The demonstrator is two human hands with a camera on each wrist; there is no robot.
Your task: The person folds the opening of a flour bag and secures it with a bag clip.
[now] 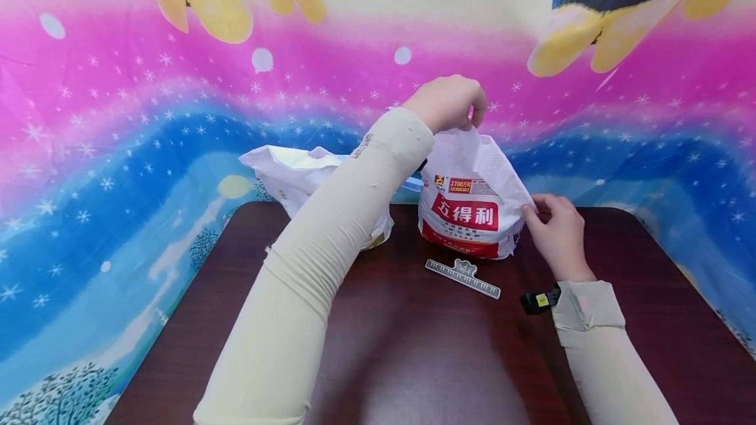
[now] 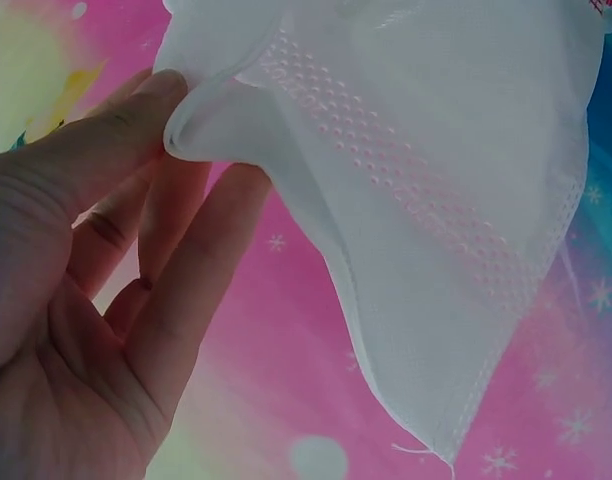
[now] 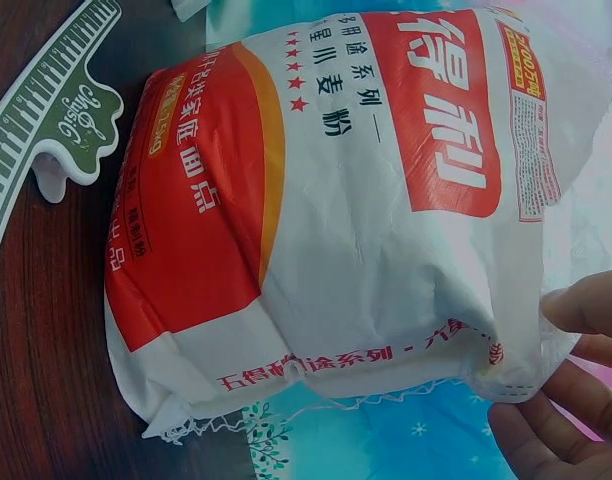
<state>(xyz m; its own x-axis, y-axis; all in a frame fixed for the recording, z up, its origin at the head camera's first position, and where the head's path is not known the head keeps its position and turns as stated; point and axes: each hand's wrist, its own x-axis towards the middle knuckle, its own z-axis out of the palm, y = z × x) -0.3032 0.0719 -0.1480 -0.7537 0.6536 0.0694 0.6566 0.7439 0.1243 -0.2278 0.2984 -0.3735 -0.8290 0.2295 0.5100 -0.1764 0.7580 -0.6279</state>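
Note:
A white flour bag with red panels and Chinese lettering stands upright on the dark table. My left hand pinches its top edge between thumb and fingers, and the left wrist view shows the thin white cloth hanging from that grip. On the bag's right side, my right hand pinches the upper side edge. In front of the bag lies a bag clip with a piano-key pattern; the right wrist view shows its green, lettered handle.
Left of the flour bag stands a second white bag, partly hidden by my left sleeve. A blue strip shows between the two bags. Behind the table hangs a colourful printed cloth.

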